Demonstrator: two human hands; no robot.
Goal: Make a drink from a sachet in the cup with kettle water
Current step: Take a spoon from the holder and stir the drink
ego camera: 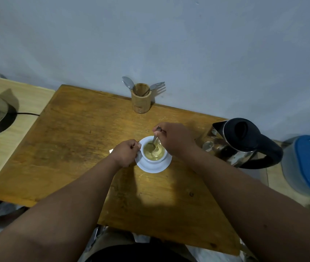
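Head view: my left hand [125, 153] is closed round the handle side of the white cup [153, 152], which sits on its saucer [152, 167] mid-worktop [71, 140]. My right hand [173, 138] pinches the spoon [155, 140], bowl dipped in the pale drink. Kettle [244, 142] stands right of the cup.

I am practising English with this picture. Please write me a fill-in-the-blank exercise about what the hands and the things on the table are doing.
1. The right hand holds a ____ whose bowl dips into the drink.
2. The white cup stands on a white ____.
3. The left hand steadies the cup at its ____ side.
4. The wooden holder by the wall contains a spoon and a ____.

Missing words: spoon; saucer; left; fork
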